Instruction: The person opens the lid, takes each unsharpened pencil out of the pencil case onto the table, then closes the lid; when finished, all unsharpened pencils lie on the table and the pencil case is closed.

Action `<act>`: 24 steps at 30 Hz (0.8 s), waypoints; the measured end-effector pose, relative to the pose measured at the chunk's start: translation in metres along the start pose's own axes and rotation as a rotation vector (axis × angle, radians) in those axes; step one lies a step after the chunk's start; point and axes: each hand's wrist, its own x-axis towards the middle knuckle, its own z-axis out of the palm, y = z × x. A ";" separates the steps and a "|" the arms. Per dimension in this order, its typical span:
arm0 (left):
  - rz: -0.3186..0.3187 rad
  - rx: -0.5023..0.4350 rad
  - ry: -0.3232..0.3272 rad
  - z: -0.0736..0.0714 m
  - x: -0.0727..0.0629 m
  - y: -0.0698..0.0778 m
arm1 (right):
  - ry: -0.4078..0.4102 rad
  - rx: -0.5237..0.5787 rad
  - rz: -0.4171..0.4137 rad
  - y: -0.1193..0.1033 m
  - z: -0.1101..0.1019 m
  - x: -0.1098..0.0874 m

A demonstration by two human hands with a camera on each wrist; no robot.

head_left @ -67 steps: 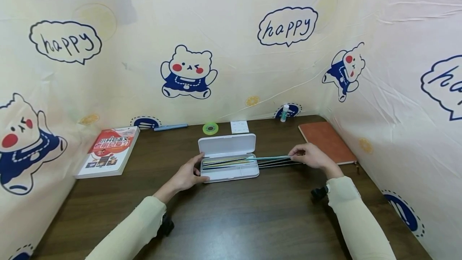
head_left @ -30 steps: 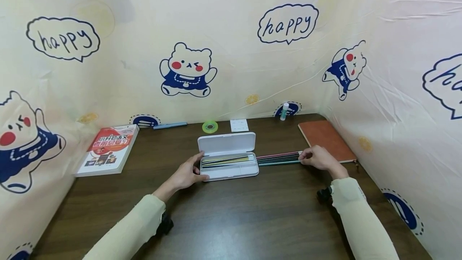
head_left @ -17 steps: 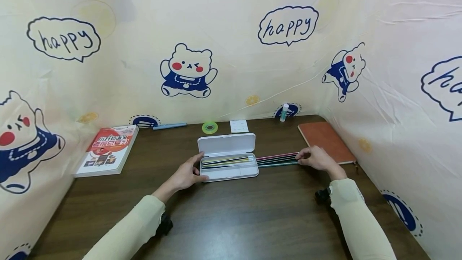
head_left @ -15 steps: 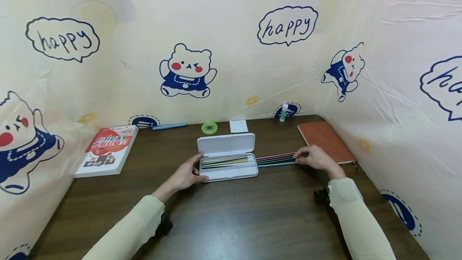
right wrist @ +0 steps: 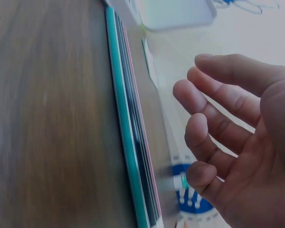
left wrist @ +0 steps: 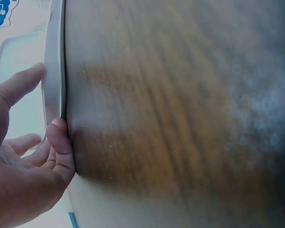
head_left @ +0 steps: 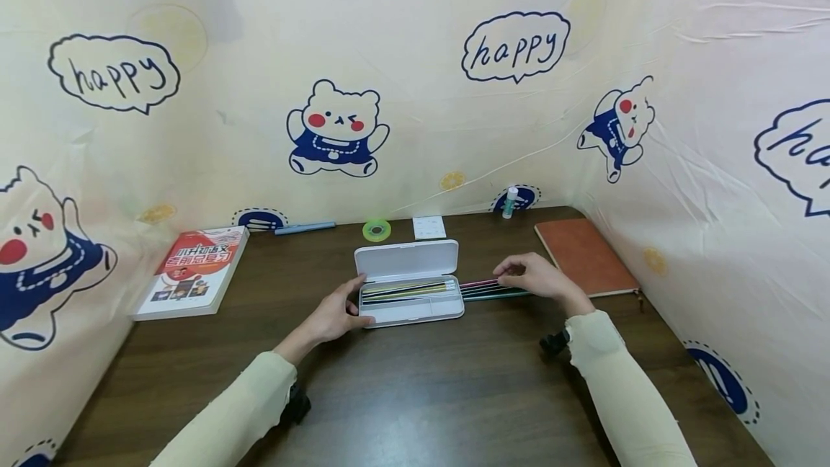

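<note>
A white pencil case [head_left: 415,314] lies with its lid up in the middle of the table, several yellow and dark pencils [head_left: 405,290] inside. My left hand [head_left: 333,312] holds its left end; in the left wrist view the thumb [left wrist: 26,83] is against the case's edge. Right of the case, several pencils [right wrist: 126,123] lie side by side on the wood, a teal one nearest me and a reddish one farthest. Above them hovers my right hand [head_left: 534,276], fingers loosely bent and holding nothing in the right wrist view.
A thick book [head_left: 194,272] lies at left. Along the back are a blue pen [head_left: 305,228], a green tape roll [head_left: 377,230], a white paper pad [head_left: 429,228] and a glue stick [head_left: 510,202]. A brown notebook [head_left: 586,254] lies at right.
My right hand set a teal pencil beside the others, touched their right ends, then let go and moved left above them. The left hand stays on the case.
</note>
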 end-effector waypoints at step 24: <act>0.004 0.023 -0.005 0.000 0.000 0.001 | -0.104 -0.074 -0.209 -0.041 0.060 0.040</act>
